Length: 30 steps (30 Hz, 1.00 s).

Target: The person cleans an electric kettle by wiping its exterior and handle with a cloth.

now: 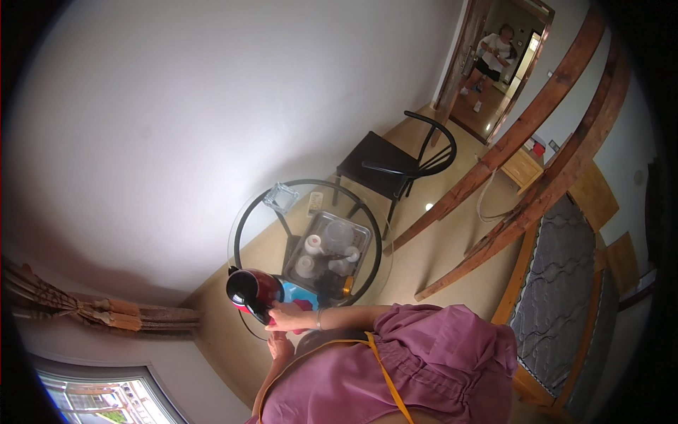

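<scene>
In my right hand (pixel 290 317), which has a bracelet at the wrist, is the handle of a red and black electric kettle (pixel 267 289). The kettle appears tilted at the near left rim of a round glass table (pixel 249 222). My left hand (pixel 279 345) is just below the right one, close to the handle; its grip is unclear. Past the kettle lies a blue packet (pixel 299 293), with a dark pink item (pixel 303 305) by my right wrist. A metal tray (pixel 363 233) on the table carries white cups (pixel 313 244) and a clear bowl (pixel 339 233).
A glass ashtray (pixel 280 197) and a small white item with writing (pixel 315 203) sit toward the table's far side. Beyond stands a black chair (pixel 381 161). Long wooden beams (pixel 498 159) slant across the right. A mattress (pixel 551 297) lies farther right. Someone (pixel 492 58) is in the doorway.
</scene>
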Motion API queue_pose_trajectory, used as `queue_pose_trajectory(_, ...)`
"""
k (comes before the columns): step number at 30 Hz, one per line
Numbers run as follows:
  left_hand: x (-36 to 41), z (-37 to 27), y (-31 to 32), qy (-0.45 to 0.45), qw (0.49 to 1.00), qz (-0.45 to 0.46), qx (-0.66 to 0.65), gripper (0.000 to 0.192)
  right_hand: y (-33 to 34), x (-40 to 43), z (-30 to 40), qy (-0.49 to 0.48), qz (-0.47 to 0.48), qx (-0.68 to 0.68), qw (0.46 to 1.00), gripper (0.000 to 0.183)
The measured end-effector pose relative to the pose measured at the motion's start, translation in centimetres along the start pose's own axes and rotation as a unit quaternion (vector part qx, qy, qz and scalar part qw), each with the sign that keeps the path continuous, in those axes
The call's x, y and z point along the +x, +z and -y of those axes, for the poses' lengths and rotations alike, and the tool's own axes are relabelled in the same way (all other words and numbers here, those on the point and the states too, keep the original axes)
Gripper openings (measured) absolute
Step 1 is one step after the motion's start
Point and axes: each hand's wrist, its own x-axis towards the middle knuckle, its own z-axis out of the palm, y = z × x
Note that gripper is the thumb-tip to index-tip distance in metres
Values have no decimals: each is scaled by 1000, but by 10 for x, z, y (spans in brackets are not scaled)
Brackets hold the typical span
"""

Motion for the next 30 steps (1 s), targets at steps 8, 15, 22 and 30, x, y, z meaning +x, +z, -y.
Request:
queue_pose_trajectory(8, -2, -14, -7, -37, 998, -19, 52, 39, 5, 1, -2, -2, -15, 8, 1000, 47)
queue_pose_trajectory(15, -1, -21, -20, -19, 999, -9, 30, 44, 2, 0, -2, 14, 8, 13, 1000, 51)
queue_pose_trajectory(22, -4, -24, -22, -36, 998, 29, 42, 51, 4, 0, -1, 10, 11, 12, 1000, 52)
queue_pose_trajectory(30, -6, -22, -19, -39, 997, 32, 53, 54, 3, 0, -1, 5, 8, 20, 1000, 52)
